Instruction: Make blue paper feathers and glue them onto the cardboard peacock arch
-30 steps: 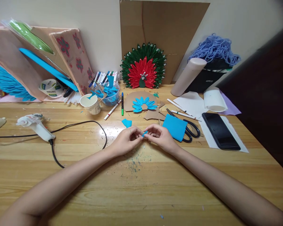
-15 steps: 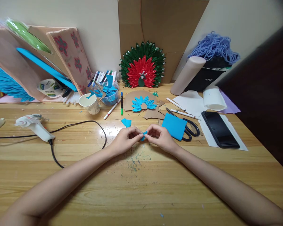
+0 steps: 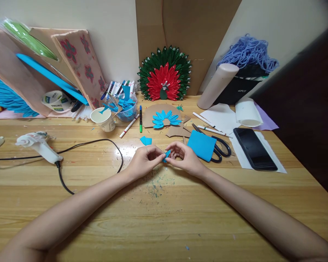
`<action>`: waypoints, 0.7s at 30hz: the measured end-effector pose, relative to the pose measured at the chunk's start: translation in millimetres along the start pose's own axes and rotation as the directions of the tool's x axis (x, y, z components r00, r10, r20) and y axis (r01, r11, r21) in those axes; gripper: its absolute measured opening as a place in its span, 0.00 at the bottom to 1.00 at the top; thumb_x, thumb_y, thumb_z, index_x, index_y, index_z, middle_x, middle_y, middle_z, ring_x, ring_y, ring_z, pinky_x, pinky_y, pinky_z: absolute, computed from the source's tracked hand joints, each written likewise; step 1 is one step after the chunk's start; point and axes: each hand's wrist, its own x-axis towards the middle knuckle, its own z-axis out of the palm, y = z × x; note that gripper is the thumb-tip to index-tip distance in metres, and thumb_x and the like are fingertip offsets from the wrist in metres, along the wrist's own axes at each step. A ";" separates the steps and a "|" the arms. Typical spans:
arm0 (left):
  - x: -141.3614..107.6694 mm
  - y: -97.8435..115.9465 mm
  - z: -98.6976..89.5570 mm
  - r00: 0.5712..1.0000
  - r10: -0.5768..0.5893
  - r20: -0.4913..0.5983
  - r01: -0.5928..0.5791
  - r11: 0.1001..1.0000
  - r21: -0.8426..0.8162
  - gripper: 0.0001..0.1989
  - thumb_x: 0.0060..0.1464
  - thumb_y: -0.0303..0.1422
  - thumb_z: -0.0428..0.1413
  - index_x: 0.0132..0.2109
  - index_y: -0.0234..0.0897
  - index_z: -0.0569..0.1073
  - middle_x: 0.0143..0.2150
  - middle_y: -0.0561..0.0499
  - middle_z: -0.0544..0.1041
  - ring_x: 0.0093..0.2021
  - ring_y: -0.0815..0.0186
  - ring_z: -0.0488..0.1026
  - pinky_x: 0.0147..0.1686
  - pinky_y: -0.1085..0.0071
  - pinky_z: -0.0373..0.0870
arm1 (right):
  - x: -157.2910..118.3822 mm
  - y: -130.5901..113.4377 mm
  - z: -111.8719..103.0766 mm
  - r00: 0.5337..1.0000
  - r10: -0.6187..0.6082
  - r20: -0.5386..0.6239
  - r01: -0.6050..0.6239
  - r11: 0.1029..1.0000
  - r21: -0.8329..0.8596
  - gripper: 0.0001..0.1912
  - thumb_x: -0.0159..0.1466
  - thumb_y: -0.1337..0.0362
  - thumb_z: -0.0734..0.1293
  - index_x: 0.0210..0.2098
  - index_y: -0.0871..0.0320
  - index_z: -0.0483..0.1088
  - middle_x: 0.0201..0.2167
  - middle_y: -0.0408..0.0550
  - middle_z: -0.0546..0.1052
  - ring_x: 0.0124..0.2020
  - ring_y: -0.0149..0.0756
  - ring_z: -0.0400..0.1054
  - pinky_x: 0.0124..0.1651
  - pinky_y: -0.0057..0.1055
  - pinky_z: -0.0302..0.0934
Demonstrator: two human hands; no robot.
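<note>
A small folded piece of blue crepe paper [image 3: 167, 155] is between my two hands, above the middle of the table. My left hand [image 3: 147, 160] pinches it between thumb and fingertips. From the other side, my right hand [image 3: 186, 158] has its thumb and forefinger at the piece's edge, curled round it. Just beyond the left hand lies another blue paper scrap [image 3: 145, 140]. Behind the hands, blue petals [image 3: 166, 117] fan out on a rounded cardboard piece [image 3: 150, 112]. A blue paper stack [image 3: 200, 145] partly covers the black-handled scissors [image 3: 221, 147] at right.
A white glue gun [image 3: 39, 145] with its black cord lies at left. A paper cup [image 3: 103, 120] and a tub of blue scraps [image 3: 127, 109] stand behind. The green-and-red peacock [image 3: 164, 78] leans against cardboard. A phone [image 3: 254, 149] lies at right, near several markers.
My right fingertips have opened slightly and shifted on the blue piece, so more of it shows. My left hand keeps its pinch. The view has shifted slightly.
</note>
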 end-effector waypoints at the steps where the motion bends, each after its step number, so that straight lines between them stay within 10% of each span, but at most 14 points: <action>1: -0.1 -0.2 0.0 1.000 0.003 0.000 -0.003 1.000 -0.002 0.10 0.55 0.36 0.54 0.33 0.33 0.74 0.29 0.50 0.75 0.27 0.71 0.67 0.27 0.74 0.61 | 0.0 0.0 0.3 1.000 0.002 0.007 -0.002 1.000 -0.010 0.13 0.53 0.62 0.70 0.37 0.57 0.65 0.28 0.43 0.69 0.27 0.29 0.63 0.32 0.29 0.62; 21: 1.7 0.5 1.7 0.999 -0.047 0.011 0.047 0.999 -0.018 0.10 0.56 0.36 0.52 0.33 0.33 0.71 0.28 0.51 0.72 0.27 0.71 0.65 0.26 0.74 0.62 | 2.0 -0.8 0.2 0.995 0.046 -0.087 -0.038 0.995 0.088 0.10 0.55 0.58 0.68 0.30 0.57 0.66 0.28 0.44 0.72 0.29 0.31 0.68 0.32 0.30 0.65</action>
